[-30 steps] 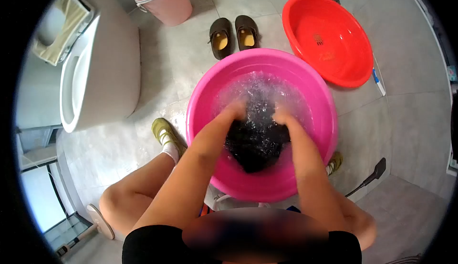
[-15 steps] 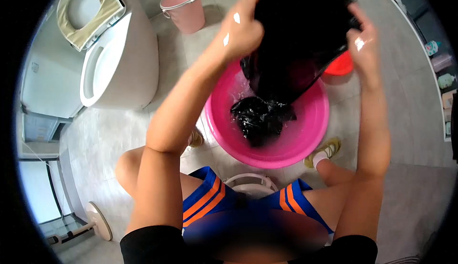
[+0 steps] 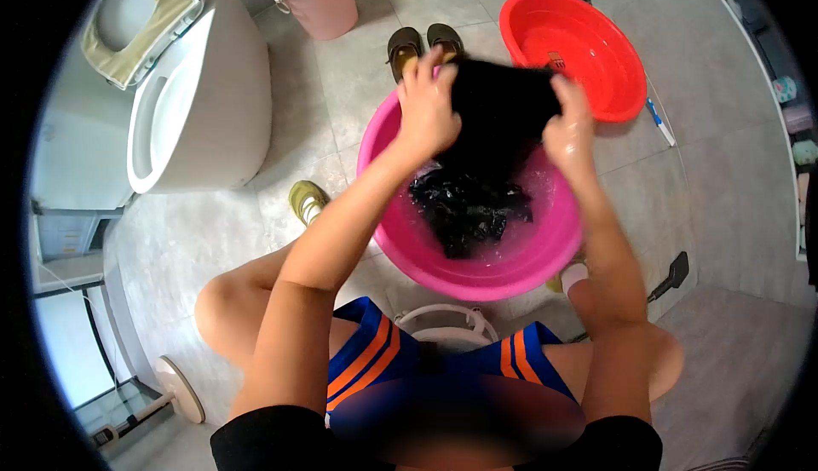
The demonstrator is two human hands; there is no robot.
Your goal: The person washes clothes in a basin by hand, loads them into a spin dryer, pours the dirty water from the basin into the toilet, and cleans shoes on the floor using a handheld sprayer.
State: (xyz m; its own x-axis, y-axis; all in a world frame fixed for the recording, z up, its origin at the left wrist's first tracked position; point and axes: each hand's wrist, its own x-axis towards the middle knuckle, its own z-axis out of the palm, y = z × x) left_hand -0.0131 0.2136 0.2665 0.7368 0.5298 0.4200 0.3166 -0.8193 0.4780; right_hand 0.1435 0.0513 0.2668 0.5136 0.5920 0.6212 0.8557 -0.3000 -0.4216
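Observation:
A wet black cloth (image 3: 503, 113) is stretched between my two hands over a round pink basin (image 3: 477, 282). My left hand (image 3: 428, 112) grips its upper left corner, some fingers raised and slightly blurred. At the cloth's upper right corner, my right hand (image 3: 569, 130) is closed on it. The lower part of the black fabric lies crumpled in cloudy, sudsy water inside the basin.
Beyond the basin are a pair of dark shoes (image 3: 404, 52), a pink bucket (image 3: 319, 2) and a red basin (image 3: 588, 54). A blue-and-white brush (image 3: 660, 122) lies at the right. The white toilet (image 3: 221, 96) stands at the left; a dark-headed tool (image 3: 673, 273) is at the right.
Both hands first rose out of the water, lifting the black cloth high and spread. Since then they have come down and closer together, lowering the cloth toward the pink basin.

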